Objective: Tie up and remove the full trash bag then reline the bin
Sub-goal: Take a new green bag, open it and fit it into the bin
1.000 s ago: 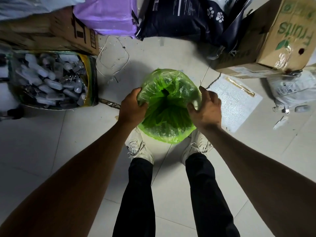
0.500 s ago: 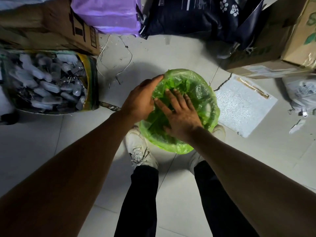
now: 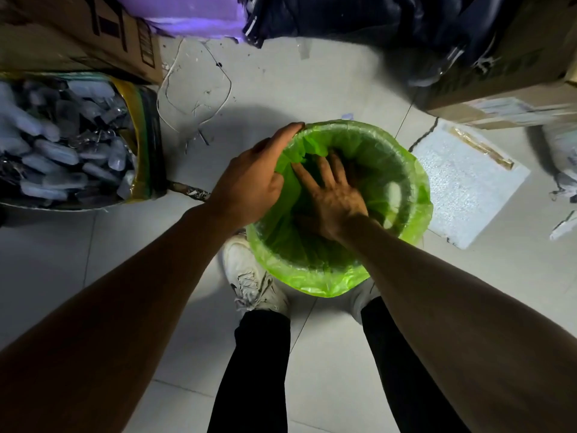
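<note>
Right hand [image 3: 332,200] reaching down inside the green bag [image 3: 415,195], fingers spread open and flat against the plastic, gripping nothing. Left hand [image 3: 249,179] lying just beside it on the near-left rim, fingers curled over the folded edge, thumb pinching the bag against it. Bag lining the round bin, mouth open wide around the right hand, collar draping over the rim on every side; bin itself hidden under the plastic. Standing on pale floor tiles [image 3: 281,89], dusty, littered beyond the left hand with a loop of thin wire [image 3: 193,89]. Further left of that hand, sitting on the floor, a sack of clear plastic bottles [image 3: 65,142]. Off to the right of the right hand, lying flat, a white foam sheet [image 3: 462,182]. Crowding the far side, cardboard boxes [image 3: 93,29] and dark bags. Below the wrists, a white shoe [image 3: 249,276] touching the bin.
</note>
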